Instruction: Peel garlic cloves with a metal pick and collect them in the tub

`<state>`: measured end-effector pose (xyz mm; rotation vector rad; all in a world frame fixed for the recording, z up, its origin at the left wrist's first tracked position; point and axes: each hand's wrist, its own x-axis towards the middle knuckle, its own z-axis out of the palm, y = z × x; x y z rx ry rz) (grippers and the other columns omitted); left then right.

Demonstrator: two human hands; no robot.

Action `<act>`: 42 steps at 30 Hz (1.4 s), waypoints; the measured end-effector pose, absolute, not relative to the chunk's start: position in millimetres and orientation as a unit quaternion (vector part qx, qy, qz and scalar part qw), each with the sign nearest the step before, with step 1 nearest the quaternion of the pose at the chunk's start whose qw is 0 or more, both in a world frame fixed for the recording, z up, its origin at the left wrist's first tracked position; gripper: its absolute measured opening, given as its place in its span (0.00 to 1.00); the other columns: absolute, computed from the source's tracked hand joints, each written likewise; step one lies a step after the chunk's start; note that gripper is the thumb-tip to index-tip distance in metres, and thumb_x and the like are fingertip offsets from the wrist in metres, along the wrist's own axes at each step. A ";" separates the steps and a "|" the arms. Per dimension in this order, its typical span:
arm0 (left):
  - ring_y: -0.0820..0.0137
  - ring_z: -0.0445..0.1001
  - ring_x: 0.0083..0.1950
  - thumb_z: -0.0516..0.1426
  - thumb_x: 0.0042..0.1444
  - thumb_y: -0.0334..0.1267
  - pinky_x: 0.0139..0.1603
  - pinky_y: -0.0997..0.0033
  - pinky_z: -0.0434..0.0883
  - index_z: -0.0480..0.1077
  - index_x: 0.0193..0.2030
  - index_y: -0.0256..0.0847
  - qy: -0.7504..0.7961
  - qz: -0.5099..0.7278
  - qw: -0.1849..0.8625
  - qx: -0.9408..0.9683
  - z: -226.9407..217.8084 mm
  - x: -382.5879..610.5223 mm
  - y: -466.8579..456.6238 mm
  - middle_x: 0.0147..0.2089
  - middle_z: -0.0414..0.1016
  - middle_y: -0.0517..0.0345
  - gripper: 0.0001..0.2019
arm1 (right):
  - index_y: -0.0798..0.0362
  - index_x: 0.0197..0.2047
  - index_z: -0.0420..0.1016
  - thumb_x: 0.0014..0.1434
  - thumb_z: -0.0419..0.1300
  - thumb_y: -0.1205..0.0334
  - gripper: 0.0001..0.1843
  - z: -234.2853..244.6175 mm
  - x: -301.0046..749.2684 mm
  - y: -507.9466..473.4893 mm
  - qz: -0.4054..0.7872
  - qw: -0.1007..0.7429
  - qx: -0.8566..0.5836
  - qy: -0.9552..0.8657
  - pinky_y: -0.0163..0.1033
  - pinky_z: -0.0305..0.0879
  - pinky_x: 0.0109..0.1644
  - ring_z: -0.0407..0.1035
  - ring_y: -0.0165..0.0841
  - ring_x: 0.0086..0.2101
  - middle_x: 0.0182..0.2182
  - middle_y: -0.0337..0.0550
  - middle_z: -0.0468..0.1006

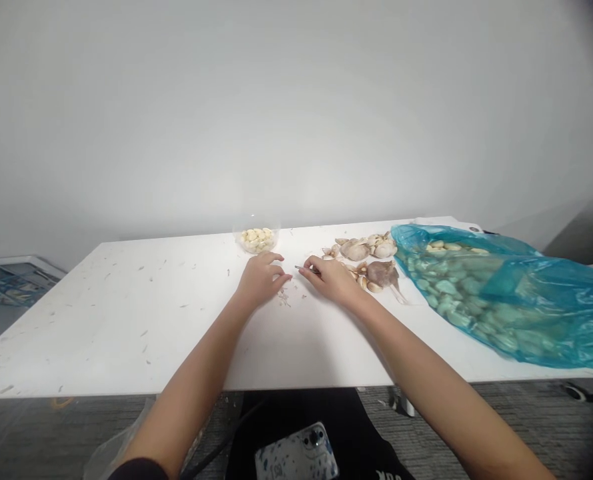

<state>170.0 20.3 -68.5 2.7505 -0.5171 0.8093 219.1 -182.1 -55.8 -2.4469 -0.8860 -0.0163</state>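
Observation:
My left hand [261,276] rests on the white table [126,320] with its fingers curled, pinched towards the right hand; what is in it is too small to make out. My right hand [329,277] is closed on a small thin metal tool [306,269] whose tip points left at the left hand. Bits of garlic skin [284,298] lie under both hands. A clear bowl of peeled garlic cloves [259,237] stands just beyond the left hand. A heap of unpeeled garlic bulbs and cloves [369,260] lies beside the right hand.
A blue plastic bag [501,293] full of garlic cloves lies on the table's right side. Skin flakes are scattered over the left half. A phone [296,457] lies on my lap below the table edge. A white wall stands right behind the table.

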 end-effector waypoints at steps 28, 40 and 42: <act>0.63 0.64 0.58 0.49 0.59 0.38 0.52 0.61 0.67 0.72 0.41 0.40 -0.087 0.077 0.462 0.879 -51.1 162.9 7.0 0.56 0.65 0.50 0.12 | 0.50 0.41 0.70 0.65 0.46 0.49 0.17 -55.3 217.6 -178.5 0.003 0.266 -0.884 -0.385 0.33 0.47 0.30 0.64 0.27 0.30 0.31 0.38 0.74; 0.66 0.69 0.52 0.50 0.59 0.46 0.47 0.66 0.69 0.70 0.40 0.39 -0.051 0.001 0.488 0.872 -42.7 159.3 8.1 0.59 0.63 0.52 0.14 | 0.52 0.39 0.69 0.65 0.46 0.50 0.16 -53.3 217.4 -178.9 0.014 0.303 -0.868 -0.394 0.32 0.48 0.31 0.63 0.27 0.29 0.30 0.38 0.73; 0.67 0.69 0.51 0.50 0.60 0.47 0.48 0.66 0.69 0.69 0.39 0.39 -0.048 -0.005 0.485 0.873 -43.0 159.1 8.4 0.59 0.63 0.52 0.14 | 0.52 0.39 0.69 0.65 0.46 0.50 0.17 -53.2 217.3 -178.9 0.012 0.302 -0.868 -0.394 0.32 0.48 0.31 0.63 0.27 0.29 0.30 0.38 0.73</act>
